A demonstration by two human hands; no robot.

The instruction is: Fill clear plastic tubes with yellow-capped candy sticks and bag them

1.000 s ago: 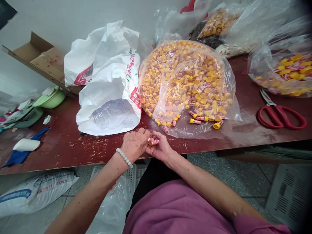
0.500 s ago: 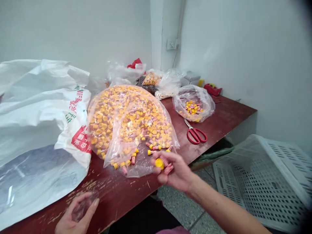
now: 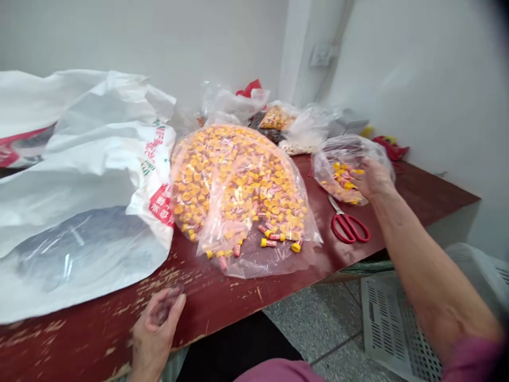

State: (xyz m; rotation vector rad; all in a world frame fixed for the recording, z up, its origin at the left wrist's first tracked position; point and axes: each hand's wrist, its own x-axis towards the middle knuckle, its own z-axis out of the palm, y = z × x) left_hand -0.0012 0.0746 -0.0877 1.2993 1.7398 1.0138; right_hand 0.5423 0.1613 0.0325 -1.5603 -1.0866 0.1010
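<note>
The left hand [image 3: 155,329] curls loosely at the edge of the worn red table [image 3: 95,329], around a scrap of clear plastic [image 3: 166,306]. The right arm stretches out, the right hand [image 3: 374,179] at the mouth of a small clear bag [image 3: 382,151] of yellow-capped tubes [image 3: 342,178] (whether it grips anything, I can't tell). Red scissors [image 3: 349,227] lie just below. A big clear bag [image 3: 254,265] of tubes spreads across the table, a white sack [image 3: 79,159] to its left, a plastic crate [image 3: 397,329] on the floor, and a white wall [image 3: 429,69] behind.

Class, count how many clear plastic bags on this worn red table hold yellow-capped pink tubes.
2: a large flat clear plastic bag mid-table, and a smaller clear plastic bag to its right, beneath the right hand. More may be hidden among the bags behind.
</note>
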